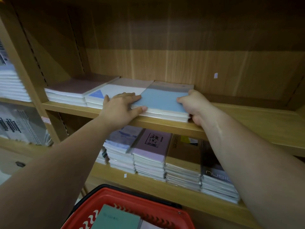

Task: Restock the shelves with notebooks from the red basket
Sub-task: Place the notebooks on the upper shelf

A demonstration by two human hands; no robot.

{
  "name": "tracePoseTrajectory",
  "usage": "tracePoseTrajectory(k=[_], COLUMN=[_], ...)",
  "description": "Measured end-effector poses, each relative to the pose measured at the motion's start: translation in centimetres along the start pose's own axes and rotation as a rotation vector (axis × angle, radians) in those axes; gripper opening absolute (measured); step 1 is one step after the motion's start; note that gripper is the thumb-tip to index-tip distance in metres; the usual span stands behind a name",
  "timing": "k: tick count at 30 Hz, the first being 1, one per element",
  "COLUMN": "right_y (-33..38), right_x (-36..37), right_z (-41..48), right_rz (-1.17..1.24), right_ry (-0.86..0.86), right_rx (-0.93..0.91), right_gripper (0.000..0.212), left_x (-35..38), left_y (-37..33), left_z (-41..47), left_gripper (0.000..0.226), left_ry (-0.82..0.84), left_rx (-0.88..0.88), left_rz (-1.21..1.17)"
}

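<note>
A short stack of blue-covered notebooks (162,100) lies on the upper wooden shelf (247,118), at its front edge. My left hand (121,107) presses against the stack's left side, fingers over the top cover and thumb at the front corner. My right hand (194,104) clasps the stack's right side, thumb on top and fingers under the corner. Left of it lie a white stack with a blue triangle (109,94) and a mauve stack (74,89). The red basket (105,199) sits at the bottom, holding a green notebook (115,218).
The upper shelf is bare wood to the right of the blue stack. The lower shelf (148,184) carries several tall notebook stacks, pink (151,146), brown (183,152) and dark (216,177). Another shelf unit at the left holds white and spiral-bound stacks (11,83).
</note>
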State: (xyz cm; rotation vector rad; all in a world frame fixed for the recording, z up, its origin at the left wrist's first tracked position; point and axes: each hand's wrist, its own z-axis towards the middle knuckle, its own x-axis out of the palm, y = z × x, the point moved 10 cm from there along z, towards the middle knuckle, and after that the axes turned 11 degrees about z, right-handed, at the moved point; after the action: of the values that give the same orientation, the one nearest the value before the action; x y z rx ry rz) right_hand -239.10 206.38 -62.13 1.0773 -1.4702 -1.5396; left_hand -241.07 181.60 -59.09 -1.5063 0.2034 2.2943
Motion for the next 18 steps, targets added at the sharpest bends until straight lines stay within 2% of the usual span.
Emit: tracePoseTrajectory(k=[3, 6, 10, 13, 15, 16, 18], right_y=[0.1, 0.8, 3.9, 1.8, -2.9, -6.0, -13.1], right_x=[-0.3, -0.6, -1.7, -0.7, 0.5, 1.6, 3.9], right_z=[0.3, -0.5, -7.1, -15.6, -19.5, -20.5, -21.2], right_rz=[-0.031, -0.009, -0.105, -0.085, -0.102, -0.144, -0.246], right_ry=[-0.024, -0.069, -0.214, -0.156, -0.100, -0.059, 0.059], right_rx=[-0.024, -0.093, -0.475, -0.742, -0.815, -0.793, -0.637], right_gripper=[0.048, 0.062, 0.055, 0.045, 0.043, 0.044, 0.047], left_x=[0.0, -0.2, -1.4, 0.8, 5.8, 9.0, 15.5], left_y=[-0.1, -0.3, 0.4, 1.6, 2.7, 3.1, 3.3], left_z=[0.1, -0.5, -5.7, -13.3, -18.1, -20.3, -24.9], left_gripper=[0.060, 0.060, 0.061, 0.055, 0.054, 0.056, 0.062], left_ry=[-0.006, -0.018, -0.256, -0.399, -0.302, -0.200, 0.035], left_rx=[-0.023, -0.064, -0.092, -0.076, -0.108, -0.131, -0.174], left_rz=[-0.009, -0.014, -0.069, -0.177, -0.204, -0.224, -0.250])
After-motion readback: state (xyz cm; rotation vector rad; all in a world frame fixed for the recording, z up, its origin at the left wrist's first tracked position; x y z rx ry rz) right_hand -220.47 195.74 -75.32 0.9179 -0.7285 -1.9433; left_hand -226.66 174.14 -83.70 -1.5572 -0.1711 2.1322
